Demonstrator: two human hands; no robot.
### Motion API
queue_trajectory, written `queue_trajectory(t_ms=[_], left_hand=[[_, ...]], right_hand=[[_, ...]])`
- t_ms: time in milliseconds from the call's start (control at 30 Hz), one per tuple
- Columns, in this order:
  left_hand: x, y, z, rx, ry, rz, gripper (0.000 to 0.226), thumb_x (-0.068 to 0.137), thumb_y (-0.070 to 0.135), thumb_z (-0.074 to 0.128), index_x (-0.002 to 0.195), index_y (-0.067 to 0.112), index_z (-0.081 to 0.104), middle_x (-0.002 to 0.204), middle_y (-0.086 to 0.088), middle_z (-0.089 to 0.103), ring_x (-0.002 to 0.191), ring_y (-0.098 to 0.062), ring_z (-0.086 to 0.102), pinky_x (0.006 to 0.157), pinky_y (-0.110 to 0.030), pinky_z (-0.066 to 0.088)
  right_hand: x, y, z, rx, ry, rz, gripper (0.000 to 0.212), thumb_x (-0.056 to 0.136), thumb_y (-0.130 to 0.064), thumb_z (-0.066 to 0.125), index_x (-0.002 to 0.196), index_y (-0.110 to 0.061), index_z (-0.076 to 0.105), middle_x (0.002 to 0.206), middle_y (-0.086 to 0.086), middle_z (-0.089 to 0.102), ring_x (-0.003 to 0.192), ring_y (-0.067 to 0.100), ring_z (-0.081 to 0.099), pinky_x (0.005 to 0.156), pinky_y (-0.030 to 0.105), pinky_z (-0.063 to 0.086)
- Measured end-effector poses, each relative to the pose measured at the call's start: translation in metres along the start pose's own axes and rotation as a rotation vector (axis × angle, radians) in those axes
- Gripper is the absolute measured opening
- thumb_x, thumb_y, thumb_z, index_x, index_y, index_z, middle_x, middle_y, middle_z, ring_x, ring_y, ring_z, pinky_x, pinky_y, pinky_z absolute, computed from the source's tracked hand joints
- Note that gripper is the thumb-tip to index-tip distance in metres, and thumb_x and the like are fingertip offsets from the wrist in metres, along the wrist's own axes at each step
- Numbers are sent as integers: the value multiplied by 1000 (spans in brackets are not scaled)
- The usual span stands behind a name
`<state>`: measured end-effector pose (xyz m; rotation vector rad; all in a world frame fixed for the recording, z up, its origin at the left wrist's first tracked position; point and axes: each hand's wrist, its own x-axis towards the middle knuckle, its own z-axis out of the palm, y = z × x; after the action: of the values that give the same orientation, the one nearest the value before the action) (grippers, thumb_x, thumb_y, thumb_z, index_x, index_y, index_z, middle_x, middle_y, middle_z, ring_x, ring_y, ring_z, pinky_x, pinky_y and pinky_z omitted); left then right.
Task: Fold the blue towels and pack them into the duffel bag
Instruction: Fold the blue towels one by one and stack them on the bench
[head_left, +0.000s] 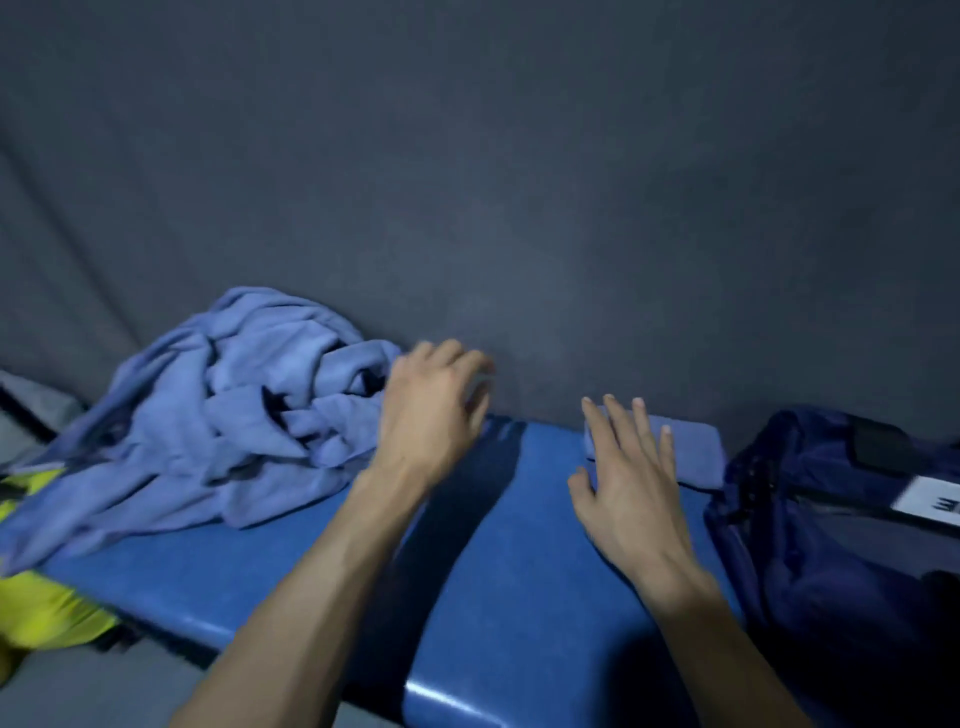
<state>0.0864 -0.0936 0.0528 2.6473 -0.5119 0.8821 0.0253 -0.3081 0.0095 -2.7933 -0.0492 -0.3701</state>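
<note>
Head view shows both forearms reaching forward over the blue bench (291, 582), with the left hand (431, 410) raised, blurred, its fingers loosely curved and holding nothing, just right of the crumpled pile of blue towels (218, 410) heaped on the bench's left end. The right hand (631, 483) lies palm down with fingers straight and spread, released, its fingertips resting on the folded blue towel (691, 452) at the bench's far right edge. The dark blue duffel bag (831, 545) sits just right of the bench, beside that folded towel, and a yellow cloth (47, 613) shows below the bench's left end.
</note>
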Motion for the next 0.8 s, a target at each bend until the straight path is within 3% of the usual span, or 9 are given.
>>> queue_trajectory(t_ms=[133,233,300,367,433,567,633,733,800], left_hand=[[-25,-71,-61,201,36,-277,19,78,39,65,88,23,66,109,-7,62,105,-37,50,80,-46,42],[-47,-97,-87,243,-138,-319,35,65,56,72,87,30,62,132,-4,55,127,-35,40,98,-51,35],[-57,-105,-101,345,-293,-312,52,61,69,71,99,34,62,148,-4,43,143,-37,27,113,-57,23],[-65,-113,-106,476,-436,-358,50,74,64,71,117,40,61,160,-2,24,153,-38,5,121,-61,7],[-70,-118,-108,507,-421,-404,27,91,50,66,117,44,66,161,2,23,155,-38,1,122,-60,6],[-65,-120,-116,337,-81,-304,2,84,29,79,86,30,79,140,-5,61,141,-42,35,108,-57,36],[-62,-114,-119,268,78,-240,7,86,30,80,85,23,81,124,-6,71,130,-42,48,98,-53,46],[-58,-101,-122,136,215,-132,17,91,33,74,89,17,79,100,-3,73,108,-33,62,88,-41,49],[-58,-85,-125,-95,208,-142,20,91,33,71,90,14,77,85,4,68,87,-13,60,77,-25,42]], right_hand=[[-15,-27,-1,110,-26,-57,62,96,-23,58,155,-18,38,167,2,25,157,25,9,128,46,5],[-20,-39,2,129,-65,-88,59,97,-24,59,153,-18,41,165,1,28,156,26,15,127,46,10],[-24,-43,2,132,-92,-106,57,98,-25,58,153,-19,42,165,-1,27,155,24,17,127,44,10],[-27,-46,1,139,-102,-113,56,98,-25,59,151,-18,44,164,0,30,154,23,21,125,42,13],[-31,-48,-1,162,-100,-117,55,96,-23,62,149,-17,48,163,2,34,152,24,27,125,43,19],[-40,-52,-9,195,-123,-111,54,98,-26,59,150,-21,45,164,-4,30,151,18,26,124,41,22],[-45,-54,-14,237,-119,-108,53,99,-27,58,150,-23,45,162,-8,31,147,14,32,122,34,27],[-52,-61,-21,302,-105,-126,49,98,-25,59,146,-25,49,158,-12,36,138,10,44,114,25,33],[-57,-67,-24,324,-91,-153,48,98,-26,59,145,-26,50,154,-15,39,137,9,45,111,21,33]])
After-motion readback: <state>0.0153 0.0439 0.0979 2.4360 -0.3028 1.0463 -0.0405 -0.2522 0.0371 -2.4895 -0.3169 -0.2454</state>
